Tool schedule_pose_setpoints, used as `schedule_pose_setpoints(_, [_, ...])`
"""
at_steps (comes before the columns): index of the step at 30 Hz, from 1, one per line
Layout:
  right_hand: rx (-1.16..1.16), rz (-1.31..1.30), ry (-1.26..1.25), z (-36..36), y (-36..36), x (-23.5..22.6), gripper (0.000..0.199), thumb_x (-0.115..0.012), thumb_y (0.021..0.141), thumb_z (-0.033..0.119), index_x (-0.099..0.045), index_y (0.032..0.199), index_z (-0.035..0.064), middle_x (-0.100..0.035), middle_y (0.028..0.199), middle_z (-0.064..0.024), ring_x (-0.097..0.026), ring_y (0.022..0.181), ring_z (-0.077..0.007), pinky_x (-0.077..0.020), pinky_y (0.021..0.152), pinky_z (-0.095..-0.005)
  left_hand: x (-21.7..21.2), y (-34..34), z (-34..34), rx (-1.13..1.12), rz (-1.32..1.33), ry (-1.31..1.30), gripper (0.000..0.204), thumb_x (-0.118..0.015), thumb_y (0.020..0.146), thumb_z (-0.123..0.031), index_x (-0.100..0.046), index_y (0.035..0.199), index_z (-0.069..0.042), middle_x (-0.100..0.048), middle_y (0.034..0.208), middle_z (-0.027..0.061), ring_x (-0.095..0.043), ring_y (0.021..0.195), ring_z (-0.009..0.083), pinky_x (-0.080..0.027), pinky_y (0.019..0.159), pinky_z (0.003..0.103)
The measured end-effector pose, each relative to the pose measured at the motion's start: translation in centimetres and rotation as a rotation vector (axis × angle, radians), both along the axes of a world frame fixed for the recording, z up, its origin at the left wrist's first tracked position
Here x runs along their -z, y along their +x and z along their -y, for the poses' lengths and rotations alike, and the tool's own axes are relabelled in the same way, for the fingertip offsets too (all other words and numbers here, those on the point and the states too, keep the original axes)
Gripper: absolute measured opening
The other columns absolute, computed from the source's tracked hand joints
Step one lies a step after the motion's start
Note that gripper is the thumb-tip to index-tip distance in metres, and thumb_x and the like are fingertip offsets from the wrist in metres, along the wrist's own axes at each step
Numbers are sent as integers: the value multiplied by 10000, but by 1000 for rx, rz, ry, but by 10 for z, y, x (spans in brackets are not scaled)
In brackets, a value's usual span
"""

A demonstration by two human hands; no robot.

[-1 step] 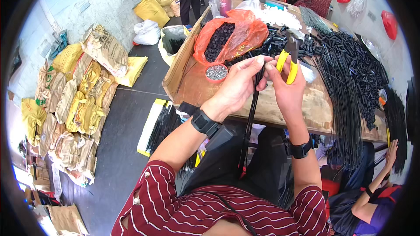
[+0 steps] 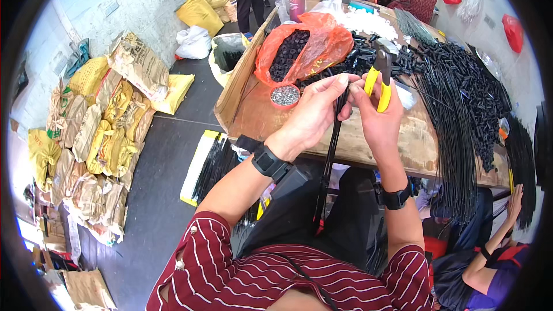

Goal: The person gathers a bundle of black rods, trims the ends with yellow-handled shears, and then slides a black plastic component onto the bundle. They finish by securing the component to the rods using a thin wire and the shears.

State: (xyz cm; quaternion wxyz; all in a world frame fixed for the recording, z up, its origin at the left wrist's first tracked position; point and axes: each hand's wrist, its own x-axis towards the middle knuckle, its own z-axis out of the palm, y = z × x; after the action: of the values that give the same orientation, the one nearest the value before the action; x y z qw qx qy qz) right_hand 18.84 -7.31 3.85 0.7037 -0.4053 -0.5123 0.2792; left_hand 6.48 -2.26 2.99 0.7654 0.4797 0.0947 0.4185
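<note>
Right hand grips yellow-handled pliers, left hand pinches black strands whose tops look indistinct.

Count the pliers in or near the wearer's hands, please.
1: the yellow-handled pliers, in the right hand. Others may be hidden among the heaped black parts.

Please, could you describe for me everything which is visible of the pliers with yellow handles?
The pliers have two smooth, bright yellow handles, plastic or rubber by their look, and a dark head that looks like metal. The right hand holds them by the handles, which stand spread apart, partly hidden by the fingers. They are raised over the wooden table, head pointing away from the person. Whether the jaws are open is too small to tell.
</note>
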Motion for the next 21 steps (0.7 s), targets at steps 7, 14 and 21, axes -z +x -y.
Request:
schedule_pose_setpoints(7, [32,129,9,0,14,-6,158,-636,865,11,-562,1004,-3,-635,840,-41,-567,674,-67,-478,615,-229,-3,-1,-1,116,2,55,388,-477,988,-343,-550,1209,-32,-547,827,5,-483,667,95,-388,613,231])
schedule_pose_setpoints(14, [-292,194,-607,33,42,-44,297,-460,995,319,-535,1042,35,-575,762,-18,-561,611,-83,-469,558,-244,7,-8,-11,42,-50,73,384,-432,1001,-375,-535,1145,-33,-549,848,13,-460,671,87,-377,609,227])
schedule_pose_setpoints(21, [-498,414,-871,45,56,-53,313,-457,994,356,-531,1053,58,-545,705,-17,-558,531,-91,-475,452,-233,7,-3,-13,-13,-94,117,371,-374,1019,-382,-533,1091,-54,-562,845,31,-431,641,82,-368,606,229])
